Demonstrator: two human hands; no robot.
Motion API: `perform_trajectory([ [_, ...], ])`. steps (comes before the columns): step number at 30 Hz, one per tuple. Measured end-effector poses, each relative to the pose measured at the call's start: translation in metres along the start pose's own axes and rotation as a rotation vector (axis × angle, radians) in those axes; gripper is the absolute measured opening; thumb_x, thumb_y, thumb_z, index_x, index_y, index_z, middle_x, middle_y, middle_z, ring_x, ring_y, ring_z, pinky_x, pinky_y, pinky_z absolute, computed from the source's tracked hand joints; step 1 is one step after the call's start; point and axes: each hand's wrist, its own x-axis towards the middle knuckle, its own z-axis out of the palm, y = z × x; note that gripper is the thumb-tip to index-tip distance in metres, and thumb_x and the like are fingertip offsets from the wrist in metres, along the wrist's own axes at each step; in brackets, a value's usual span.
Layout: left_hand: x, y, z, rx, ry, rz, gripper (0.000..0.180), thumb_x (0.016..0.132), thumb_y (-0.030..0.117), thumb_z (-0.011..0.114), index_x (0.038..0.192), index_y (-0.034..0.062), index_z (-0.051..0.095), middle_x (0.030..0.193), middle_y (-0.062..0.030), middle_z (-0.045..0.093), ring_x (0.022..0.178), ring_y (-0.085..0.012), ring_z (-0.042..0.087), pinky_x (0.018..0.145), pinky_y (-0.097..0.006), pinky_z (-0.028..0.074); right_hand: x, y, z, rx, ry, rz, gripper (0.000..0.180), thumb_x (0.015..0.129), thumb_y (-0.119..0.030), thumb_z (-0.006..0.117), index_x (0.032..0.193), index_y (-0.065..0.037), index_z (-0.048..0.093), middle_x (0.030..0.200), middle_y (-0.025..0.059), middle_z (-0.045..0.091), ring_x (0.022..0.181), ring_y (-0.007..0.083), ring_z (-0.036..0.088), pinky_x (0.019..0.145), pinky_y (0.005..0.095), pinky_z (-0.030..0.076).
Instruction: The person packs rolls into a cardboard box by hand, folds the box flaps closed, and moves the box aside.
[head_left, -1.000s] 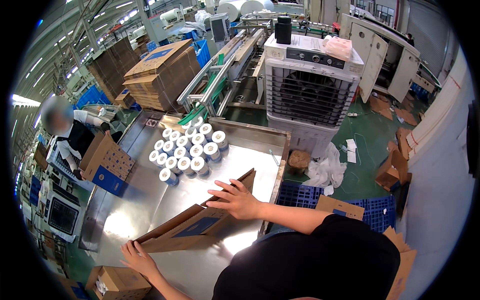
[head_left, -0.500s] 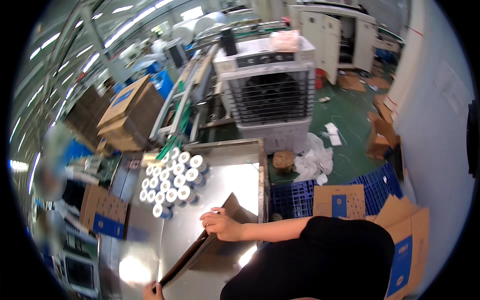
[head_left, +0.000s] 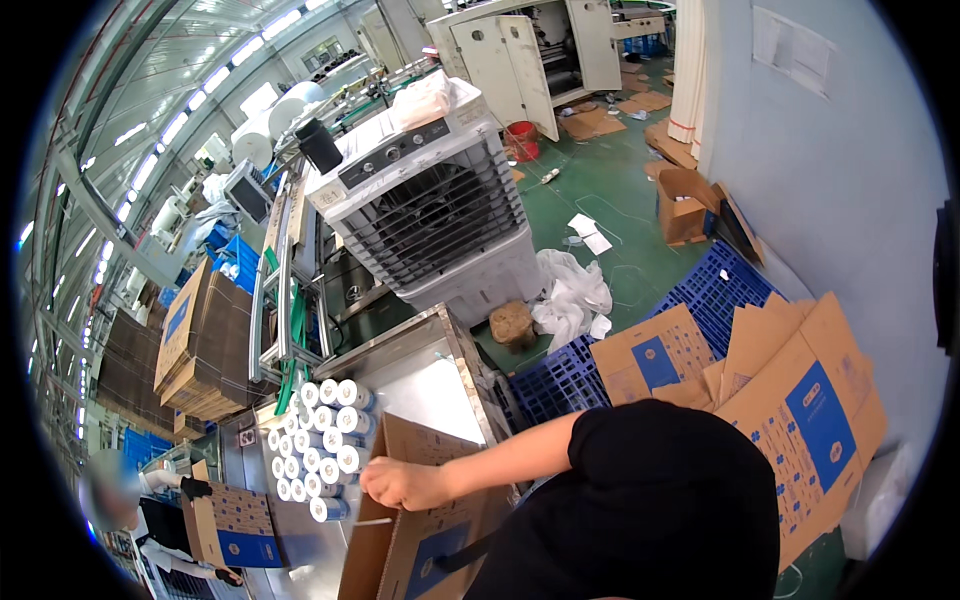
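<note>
Right hand (head_left: 400, 484) clenched on top edge of brown cardboard box (head_left: 415, 540), standing at near edge of steel desk (head_left: 420, 385). Left hand out of view. White rolls (head_left: 318, 440) clustered just left of box. Large air cooler (head_left: 430, 215) beyond desk's far end.

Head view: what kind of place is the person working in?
Probably a factory packing area. A steel table bears white rolls, flattened cardboard boxes lie on blue pallets, and a large air cooler stands on the green floor.
</note>
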Motion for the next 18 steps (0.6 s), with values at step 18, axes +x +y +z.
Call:
perform_trajectory([
  [18, -0.15, -0.066, -0.062, 0.35, 0.224, -0.593, 0.041, 0.081, 0.041, 0.056, 0.085, 0.0016, 0.067, 0.074, -0.0212, 0.061, 0.071, -0.034, 0.058, 0.068, -0.045, 0.044, 0.027, 0.032, -0.073, -0.502, -0.473, 0.504, 0.02, 0.068, -0.018, 0.06, 0.069, 0.002, 0.063, 0.081, 0.016, 0.061, 0.077, 0.036, 0.059, 0.068, 0.042, 0.049],
])
